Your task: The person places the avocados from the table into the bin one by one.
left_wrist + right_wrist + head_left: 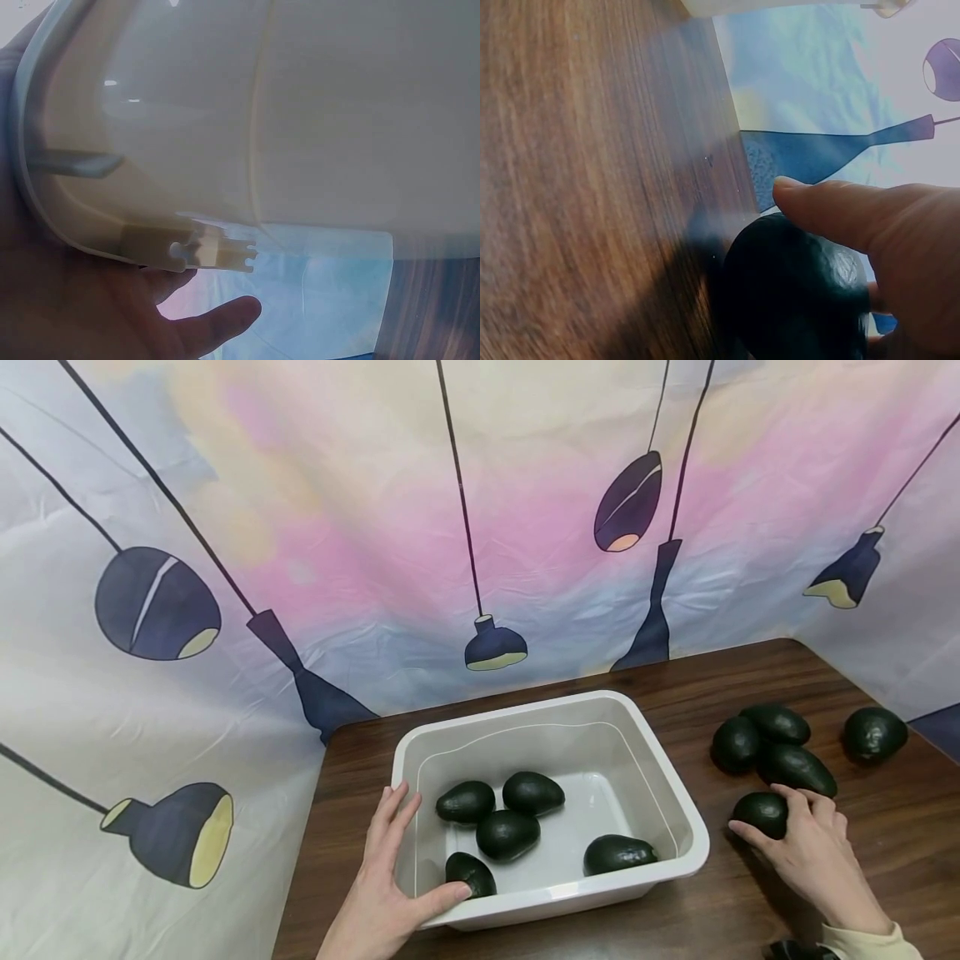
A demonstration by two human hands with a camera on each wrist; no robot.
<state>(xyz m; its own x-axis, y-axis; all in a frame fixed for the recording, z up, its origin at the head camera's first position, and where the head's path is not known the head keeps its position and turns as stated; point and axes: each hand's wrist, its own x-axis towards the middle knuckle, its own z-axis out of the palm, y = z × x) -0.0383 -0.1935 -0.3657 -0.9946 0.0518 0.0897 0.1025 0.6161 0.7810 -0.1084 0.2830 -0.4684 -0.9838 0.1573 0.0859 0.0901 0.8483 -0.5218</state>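
A white plastic tub (pixel 678 802) stands on the brown wooden table (pixel 750 910) with several dark green avocados (pixel 507 833) inside. My left hand (pixel 393 852) rests at its front left corner, fingers straight along the outer wall and the thumb lying on the front rim. The left wrist view shows the tub wall (pixel 300 112) close up with my fingers (pixel 217 319) below its rim. To the right of the tub, my right hand (pixel 787 827) grips an avocado (pixel 757 810) that lies on the table. In the right wrist view my thumb (pixel 832 210) is on that avocado (pixel 795 300).
Three more avocados (pixel 772 743) lie clustered on the table just behind my right hand, and a single one (pixel 873 732) sits near the right edge. A printed cloth backdrop (pixel 480 527) with lamp shapes closes off the back and both sides.
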